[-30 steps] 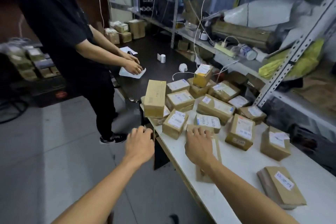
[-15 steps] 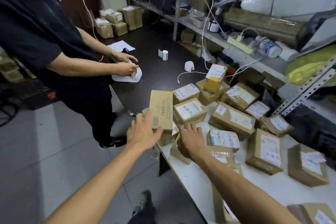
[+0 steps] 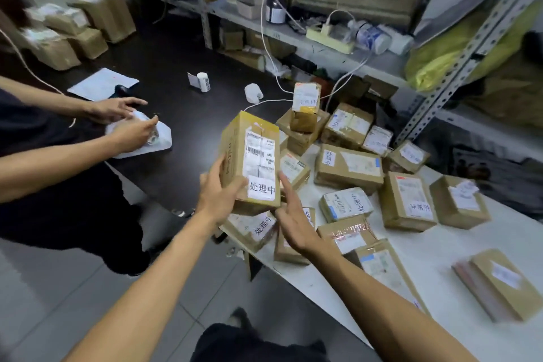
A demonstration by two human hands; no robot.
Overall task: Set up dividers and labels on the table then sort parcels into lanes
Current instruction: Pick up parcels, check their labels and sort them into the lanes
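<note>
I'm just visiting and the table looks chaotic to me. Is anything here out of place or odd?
Yes. The parcels lie jumbled at all angles on the white table, some stacked, with no lanes visible. One near the edge overhangs it. The left hand holds a tall parcel in the air.

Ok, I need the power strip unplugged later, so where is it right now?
In the head view the power strip lies on the metal shelf at upper centre-right, left of a water bottle lying on its side.
</note>
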